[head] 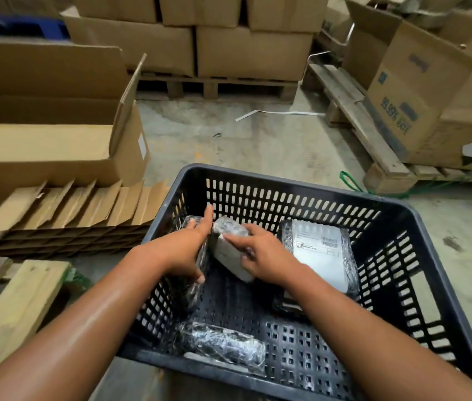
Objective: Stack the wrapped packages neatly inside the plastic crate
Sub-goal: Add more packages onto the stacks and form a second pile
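A dark perforated plastic crate (292, 185) stands on the floor in front of me. Both my hands are inside it at the back left. My left hand (187, 251) presses flat against a black wrapped package (191, 287) standing on edge along the left wall. My right hand (263, 254) grips a tilted package with a white label (227, 253) beside it. Another wrapped package with a white shipping label (320, 250) lies at the back right. A further wrapped package (223, 344) lies against the near wall.
An open cardboard box (55, 134) and flattened cardboard dividers (70, 218) sit to the left. Stacked cartons on a wooden pallet (217, 85) stand behind. More cartons on a pallet (420, 91) stand at the right. A wooden plank (18, 308) lies at the near left.
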A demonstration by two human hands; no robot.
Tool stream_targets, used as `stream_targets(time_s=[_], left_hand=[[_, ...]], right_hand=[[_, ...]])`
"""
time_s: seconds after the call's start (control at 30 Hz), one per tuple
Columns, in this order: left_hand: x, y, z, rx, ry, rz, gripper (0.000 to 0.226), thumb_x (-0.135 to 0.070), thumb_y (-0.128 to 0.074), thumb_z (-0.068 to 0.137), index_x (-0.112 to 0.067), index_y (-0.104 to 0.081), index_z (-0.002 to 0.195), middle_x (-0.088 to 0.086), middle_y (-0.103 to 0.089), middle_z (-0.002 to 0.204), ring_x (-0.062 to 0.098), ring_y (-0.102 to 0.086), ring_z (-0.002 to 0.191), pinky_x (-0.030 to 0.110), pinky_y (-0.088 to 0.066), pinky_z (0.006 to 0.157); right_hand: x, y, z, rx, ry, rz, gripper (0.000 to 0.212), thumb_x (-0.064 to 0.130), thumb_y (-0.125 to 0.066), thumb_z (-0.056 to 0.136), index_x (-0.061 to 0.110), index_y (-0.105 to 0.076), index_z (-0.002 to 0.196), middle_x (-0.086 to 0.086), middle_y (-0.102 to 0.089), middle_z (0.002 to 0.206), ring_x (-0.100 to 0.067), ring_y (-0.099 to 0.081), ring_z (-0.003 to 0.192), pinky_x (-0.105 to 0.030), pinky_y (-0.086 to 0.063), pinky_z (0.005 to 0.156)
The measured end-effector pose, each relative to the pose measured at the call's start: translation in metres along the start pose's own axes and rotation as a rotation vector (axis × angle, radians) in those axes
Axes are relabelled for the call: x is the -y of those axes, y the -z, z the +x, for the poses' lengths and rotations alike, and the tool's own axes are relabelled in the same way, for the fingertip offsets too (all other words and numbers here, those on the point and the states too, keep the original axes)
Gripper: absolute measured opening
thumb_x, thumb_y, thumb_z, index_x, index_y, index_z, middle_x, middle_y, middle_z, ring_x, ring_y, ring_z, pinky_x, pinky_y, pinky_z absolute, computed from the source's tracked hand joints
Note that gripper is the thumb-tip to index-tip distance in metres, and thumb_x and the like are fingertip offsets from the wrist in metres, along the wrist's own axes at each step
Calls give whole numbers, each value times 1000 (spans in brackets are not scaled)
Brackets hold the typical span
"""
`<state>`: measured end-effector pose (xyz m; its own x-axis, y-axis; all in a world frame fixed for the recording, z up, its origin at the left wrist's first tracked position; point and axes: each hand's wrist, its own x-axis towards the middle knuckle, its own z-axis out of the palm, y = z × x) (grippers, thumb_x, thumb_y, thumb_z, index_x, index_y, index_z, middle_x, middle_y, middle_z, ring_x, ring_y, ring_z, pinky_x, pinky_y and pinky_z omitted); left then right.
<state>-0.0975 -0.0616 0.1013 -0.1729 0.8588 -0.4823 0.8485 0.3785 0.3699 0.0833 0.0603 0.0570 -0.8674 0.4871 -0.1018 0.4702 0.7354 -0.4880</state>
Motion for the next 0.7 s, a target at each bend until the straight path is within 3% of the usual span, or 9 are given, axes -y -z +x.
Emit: stream_targets(time_s=[0.07,0.17,0.27,0.33,0.43,0.5,0.57,0.63,0.7], left_hand=[[1,2,2,-36,-7,-30,148,-31,-87,76,-35,47,138,13,-4,165,23,-30,148,36,-32,114],[0,7,4,-111,-91,-77,136,-33,-84,79,-42,33,147,6,-24,164,23,-34,146,34,-32,113],[-2,10,4,-176,-207,-175,124,-27,-85,78,-68,11,144,-5,-3,167,23,-1,153,45,-13,122],[-5,11,4,-192,-295,-287,119,-25,-86,77,-74,1,141,-7,7,167,18,12,151,48,-8,122],[-14,13,8,-210,-441,-485,108,-19,-84,80,-67,-15,147,-21,-18,164,2,-16,150,41,-25,121],[-17,11,11,-246,-441,-535,102,-13,-81,82,-67,-23,145,-27,-32,158,1,-35,143,39,-38,115],[-16,6,14,-252,-394,-561,97,-13,-79,84,-69,-26,143,-25,-36,156,5,-42,138,40,-46,109],[-12,1,17,-230,-341,-594,94,-15,-78,86,-68,-26,143,-22,-36,156,8,-45,135,43,-51,104],[-8,1,20,-254,-281,-571,94,-16,-78,86,-62,-25,148,-17,-38,156,11,-46,135,45,-50,105]], right_hand=[[-8,17,-3,-16,-49,170,63,16,-70,91,40,-55,147,-5,-57,145,-22,-56,126,-40,-43,114],[-12,46,-5,-33,-87,420,65,9,-73,87,37,-60,143,4,-67,132,-13,-66,114,-45,-58,99],[-18,70,-6,-23,-63,605,60,-2,-78,82,31,-71,132,13,-74,120,-4,-70,106,-33,-62,89],[-21,85,-9,21,-32,696,59,-8,-79,81,27,-74,129,14,-77,117,-3,-71,107,-26,-60,85],[-28,99,-13,105,-5,851,60,-12,-78,82,19,-71,133,-1,-76,125,-17,-72,113,-31,-60,87],[-32,101,-14,114,-26,917,58,-10,-77,83,16,-69,134,-5,-75,127,-21,-71,116,-32,-61,87],[-31,100,-13,24,-67,874,53,-3,-81,84,18,-71,132,-3,-75,128,-22,-70,119,-35,-61,91],[-28,98,-11,-36,-78,640,60,14,-90,79,25,-69,134,4,-71,132,-16,-67,122,-41,-56,103],[-20,87,-11,42,-76,339,100,35,-99,64,36,-50,151,5,-53,150,-13,-50,138,-46,-40,118]])
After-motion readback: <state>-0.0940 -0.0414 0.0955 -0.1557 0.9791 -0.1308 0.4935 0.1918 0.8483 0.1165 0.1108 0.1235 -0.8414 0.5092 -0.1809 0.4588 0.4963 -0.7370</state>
